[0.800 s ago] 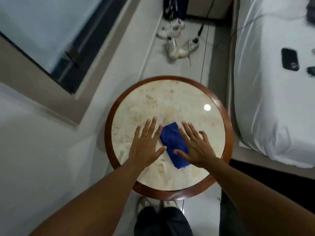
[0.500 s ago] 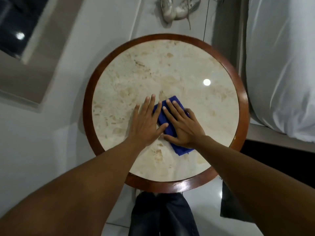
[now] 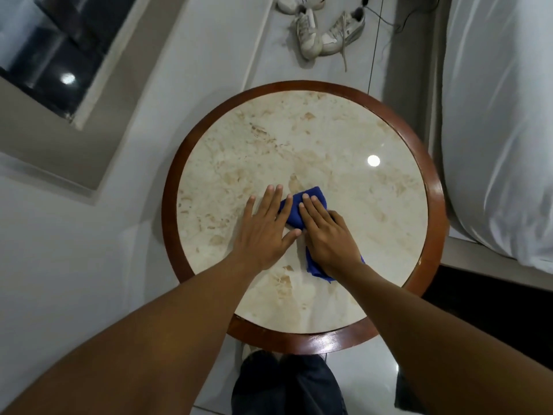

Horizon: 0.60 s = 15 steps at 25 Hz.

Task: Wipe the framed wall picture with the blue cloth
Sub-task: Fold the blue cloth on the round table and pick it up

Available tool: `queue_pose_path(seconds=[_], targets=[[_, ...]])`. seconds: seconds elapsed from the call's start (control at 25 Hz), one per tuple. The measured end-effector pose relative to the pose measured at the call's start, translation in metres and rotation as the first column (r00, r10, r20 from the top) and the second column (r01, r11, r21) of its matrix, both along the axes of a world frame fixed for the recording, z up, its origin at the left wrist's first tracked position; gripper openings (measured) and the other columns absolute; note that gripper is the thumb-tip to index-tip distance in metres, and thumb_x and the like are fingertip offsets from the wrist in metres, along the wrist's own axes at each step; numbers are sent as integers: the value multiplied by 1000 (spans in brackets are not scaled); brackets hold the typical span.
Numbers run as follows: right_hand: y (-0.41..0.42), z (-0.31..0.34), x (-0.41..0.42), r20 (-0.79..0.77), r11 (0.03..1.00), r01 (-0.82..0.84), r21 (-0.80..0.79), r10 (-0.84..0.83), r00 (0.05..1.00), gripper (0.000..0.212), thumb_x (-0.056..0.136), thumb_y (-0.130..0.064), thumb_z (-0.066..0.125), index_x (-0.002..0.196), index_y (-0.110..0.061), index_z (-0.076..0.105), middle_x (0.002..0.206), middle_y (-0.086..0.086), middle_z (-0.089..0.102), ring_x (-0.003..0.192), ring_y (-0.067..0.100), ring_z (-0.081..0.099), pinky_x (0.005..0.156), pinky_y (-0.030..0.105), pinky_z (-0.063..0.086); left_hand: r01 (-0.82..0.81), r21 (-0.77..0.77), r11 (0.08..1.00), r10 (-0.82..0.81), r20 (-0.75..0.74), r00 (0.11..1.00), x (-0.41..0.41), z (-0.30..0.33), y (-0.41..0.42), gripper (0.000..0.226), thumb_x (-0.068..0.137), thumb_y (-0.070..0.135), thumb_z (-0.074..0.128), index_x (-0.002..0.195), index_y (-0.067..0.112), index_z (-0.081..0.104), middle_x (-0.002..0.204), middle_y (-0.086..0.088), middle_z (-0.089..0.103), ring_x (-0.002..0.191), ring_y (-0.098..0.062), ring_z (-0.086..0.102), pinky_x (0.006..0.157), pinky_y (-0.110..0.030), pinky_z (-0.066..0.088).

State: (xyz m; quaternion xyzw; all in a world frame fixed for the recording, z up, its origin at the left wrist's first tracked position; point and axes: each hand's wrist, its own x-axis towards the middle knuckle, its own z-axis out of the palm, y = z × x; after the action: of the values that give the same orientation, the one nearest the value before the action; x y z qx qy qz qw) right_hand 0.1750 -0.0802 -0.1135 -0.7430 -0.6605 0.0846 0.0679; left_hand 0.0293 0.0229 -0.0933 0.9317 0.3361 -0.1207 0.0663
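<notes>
The blue cloth (image 3: 294,218) lies bunched near the middle of a round marble table with a brown wooden rim (image 3: 170,205). My right hand (image 3: 329,238) lies over most of the cloth, its fingers pressed onto it and its thumb hidden. A corner of the cloth sticks out below my right wrist. My left hand (image 3: 263,235) rests flat on the tabletop beside it, with its fingertips touching the cloth's left edge. No framed picture is in view.
A bed with white sheets (image 3: 502,115) runs along the right side, close to the table. White shoes (image 3: 320,34) and a cable lie on the floor beyond the table. A dark window (image 3: 51,55) is in the wall at upper left. My legs (image 3: 287,384) are below the table's near edge.
Both hands came down from spread above the table onto the cloth and drew together. The cloth is more bunched under my right hand. The camera tilted further down.
</notes>
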Motion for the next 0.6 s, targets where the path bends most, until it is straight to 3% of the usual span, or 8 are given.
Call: queue_pose_path(seconds=[0.08,0.16,0.24,0.32,0.36,0.44,0.52,0.6], targets=[[-1,9,-3,-26,999,29,-28,-29,999,53,102,-17,38,152,-5,25,161,12,20,150,26,18,115,42,31,-11,4,1000,11,-10,1000,-5,16,-2,82,92,68,5,159,20,-3,168,-8,-7,155,-24,-9,124,-49,0],[2,27,-12,-193,986,168,-24,-169,967,51,105,-18,32,153,-7,22,162,10,18,151,23,15,118,38,24,-12,11,1000,12,-8,1000,-9,38,-1,84,90,69,3,157,21,-8,168,-8,-8,155,-24,-9,124,-50,2],[5,59,-26,-407,948,319,17,-285,868,50,105,-20,31,153,-7,24,162,10,21,150,23,18,117,33,19,-23,45,999,22,10,1000,-15,73,2,82,90,70,1,154,21,-13,168,-9,-8,155,-25,-8,124,-50,5],[10,106,-42,-593,907,417,61,-303,746,49,105,-21,30,153,-10,26,160,9,29,147,25,28,117,35,23,-47,65,997,43,66,997,-22,120,6,80,91,71,1,153,24,-16,168,-7,-10,155,-24,-9,124,-50,5],[12,133,-51,-669,890,451,73,-292,684,48,106,-21,30,153,-13,27,157,9,37,140,28,39,116,39,31,-62,68,996,54,107,993,-27,147,7,79,92,71,2,154,25,-14,168,-5,-10,155,-23,-8,124,-49,5],[15,190,-65,-755,862,489,134,-230,614,47,106,-23,29,152,-18,29,134,9,59,110,22,62,95,39,48,-75,100,992,60,147,987,-42,208,6,79,93,71,5,158,26,-5,168,-3,-6,156,-21,-5,125,-48,8],[23,257,-79,-790,830,520,203,-175,587,47,105,-27,27,152,-22,27,109,8,67,85,13,64,79,32,51,-75,164,984,46,169,984,-61,278,7,80,93,71,7,159,26,1,168,-2,-4,156,-21,-4,125,-50,12],[27,320,-97,-837,801,550,236,-121,534,48,105,-29,27,153,-26,23,102,13,67,78,19,63,76,36,53,-122,205,971,77,217,973,-82,347,2,80,93,71,8,159,27,-1,168,-1,-6,155,-21,-6,125,-49,7]])
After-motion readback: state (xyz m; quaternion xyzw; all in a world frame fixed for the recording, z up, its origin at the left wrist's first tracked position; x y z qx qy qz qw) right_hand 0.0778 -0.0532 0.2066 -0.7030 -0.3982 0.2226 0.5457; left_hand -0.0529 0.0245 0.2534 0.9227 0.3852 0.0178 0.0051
